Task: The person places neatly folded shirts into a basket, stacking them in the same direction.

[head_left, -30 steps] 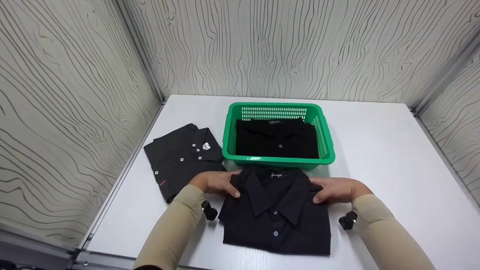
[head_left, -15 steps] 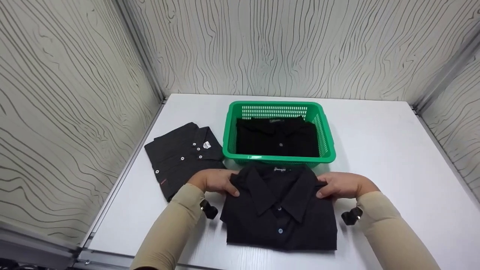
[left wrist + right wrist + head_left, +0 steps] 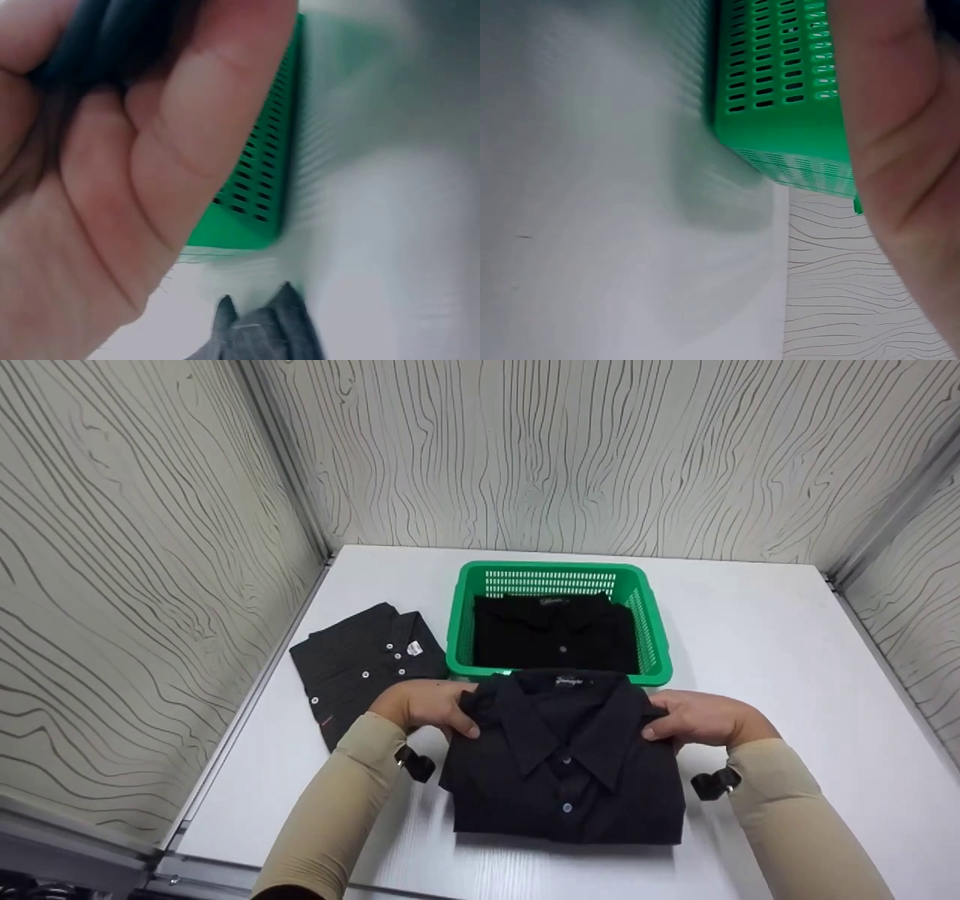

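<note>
Both hands hold a folded black shirt (image 3: 566,765) by its two shoulder sides, collar facing away from the person. The left hand (image 3: 431,707) pinches the left shoulder with the thumb on top; in the left wrist view its curled fingers (image 3: 112,142) close round dark cloth. At the right shoulder, the right hand (image 3: 697,718) grips the cloth the same way. The shirt's collar end overlaps the near rim of a green plastic basket (image 3: 660,649), and its lower edge hangs over the white table. Inside the basket lies another folded black shirt (image 3: 555,641).
A dark grey folded shirt (image 3: 345,660) with white buttons lies on the white table (image 3: 757,660), left of the basket and close to the left hand. Wood-grain patterned panels (image 3: 570,457) stand behind the table and along both sides.
Both hands have raised the folded black shirt from the table and moved it forward, so its collar now overlaps the basket's near rim. The basket and the grey shirt stay in place.
</note>
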Action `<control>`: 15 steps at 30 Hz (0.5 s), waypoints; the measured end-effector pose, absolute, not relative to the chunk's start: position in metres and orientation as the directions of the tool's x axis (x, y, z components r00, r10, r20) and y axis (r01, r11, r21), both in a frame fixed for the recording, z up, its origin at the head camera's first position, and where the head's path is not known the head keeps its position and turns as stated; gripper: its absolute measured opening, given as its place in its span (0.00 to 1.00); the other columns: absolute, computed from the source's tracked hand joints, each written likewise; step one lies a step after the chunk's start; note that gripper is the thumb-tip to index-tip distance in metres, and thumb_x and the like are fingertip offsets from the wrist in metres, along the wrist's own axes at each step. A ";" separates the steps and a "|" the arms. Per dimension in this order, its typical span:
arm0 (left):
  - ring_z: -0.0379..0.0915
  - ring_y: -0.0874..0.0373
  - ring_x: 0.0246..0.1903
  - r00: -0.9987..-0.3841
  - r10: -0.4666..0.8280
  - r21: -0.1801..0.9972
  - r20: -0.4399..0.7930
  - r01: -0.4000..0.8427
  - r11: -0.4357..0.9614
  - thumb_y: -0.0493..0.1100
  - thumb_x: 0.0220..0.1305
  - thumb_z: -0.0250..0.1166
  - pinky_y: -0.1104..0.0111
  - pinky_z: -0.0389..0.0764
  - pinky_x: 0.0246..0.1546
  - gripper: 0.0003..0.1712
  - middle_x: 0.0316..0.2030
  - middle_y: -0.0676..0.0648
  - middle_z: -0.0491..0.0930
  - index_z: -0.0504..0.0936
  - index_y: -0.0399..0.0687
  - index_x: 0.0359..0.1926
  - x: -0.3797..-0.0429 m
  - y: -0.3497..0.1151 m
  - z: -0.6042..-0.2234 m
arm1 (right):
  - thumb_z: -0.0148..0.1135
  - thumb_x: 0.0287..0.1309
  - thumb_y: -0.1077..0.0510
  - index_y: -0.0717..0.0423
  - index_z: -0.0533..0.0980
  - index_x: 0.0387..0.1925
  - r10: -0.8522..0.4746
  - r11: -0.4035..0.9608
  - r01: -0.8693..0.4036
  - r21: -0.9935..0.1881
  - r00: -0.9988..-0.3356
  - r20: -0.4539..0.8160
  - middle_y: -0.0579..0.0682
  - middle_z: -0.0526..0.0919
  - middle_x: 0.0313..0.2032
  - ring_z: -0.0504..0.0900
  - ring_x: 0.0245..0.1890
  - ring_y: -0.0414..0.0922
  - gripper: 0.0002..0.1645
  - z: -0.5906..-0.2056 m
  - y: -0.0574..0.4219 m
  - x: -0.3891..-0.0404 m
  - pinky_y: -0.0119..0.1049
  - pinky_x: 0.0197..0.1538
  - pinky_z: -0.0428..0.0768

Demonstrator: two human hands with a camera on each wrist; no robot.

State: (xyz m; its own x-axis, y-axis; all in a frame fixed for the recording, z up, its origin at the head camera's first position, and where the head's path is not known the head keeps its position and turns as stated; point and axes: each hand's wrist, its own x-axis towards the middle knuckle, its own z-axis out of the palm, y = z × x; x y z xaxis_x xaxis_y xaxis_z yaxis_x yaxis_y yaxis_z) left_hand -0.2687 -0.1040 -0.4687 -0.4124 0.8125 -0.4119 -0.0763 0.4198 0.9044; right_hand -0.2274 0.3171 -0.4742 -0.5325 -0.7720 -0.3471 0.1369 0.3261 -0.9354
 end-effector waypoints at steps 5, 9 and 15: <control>0.78 0.52 0.41 -0.436 0.828 0.928 -0.353 -0.053 0.368 0.35 0.54 0.67 0.60 0.80 0.35 0.32 0.46 0.44 0.77 0.69 0.55 0.60 -0.272 -0.106 -0.457 | 0.52 0.62 0.66 0.64 0.68 0.55 -0.780 0.272 0.108 -0.956 -0.558 -0.285 0.63 0.78 0.43 0.81 0.39 0.55 0.19 -0.464 0.319 -0.228 0.48 0.39 0.80; 0.77 0.50 0.42 -0.464 0.825 0.942 -0.322 -0.067 0.330 0.34 0.54 0.66 0.60 0.80 0.36 0.34 0.48 0.43 0.76 0.67 0.54 0.62 -0.275 -0.108 -0.453 | 0.52 0.63 0.65 0.67 0.70 0.50 -0.758 0.270 0.079 -0.960 -0.597 -0.263 0.63 0.79 0.40 0.82 0.38 0.54 0.15 -0.456 0.321 -0.228 0.46 0.38 0.81; 0.77 0.47 0.45 -0.496 0.824 0.962 -0.272 -0.121 0.244 0.30 0.53 0.64 0.57 0.79 0.42 0.36 0.50 0.40 0.75 0.64 0.51 0.64 -0.278 -0.109 -0.450 | 0.54 0.62 0.63 0.64 0.72 0.50 -0.695 0.316 0.047 -0.948 -0.668 -0.265 0.62 0.80 0.42 0.82 0.39 0.55 0.16 -0.450 0.321 -0.231 0.47 0.40 0.80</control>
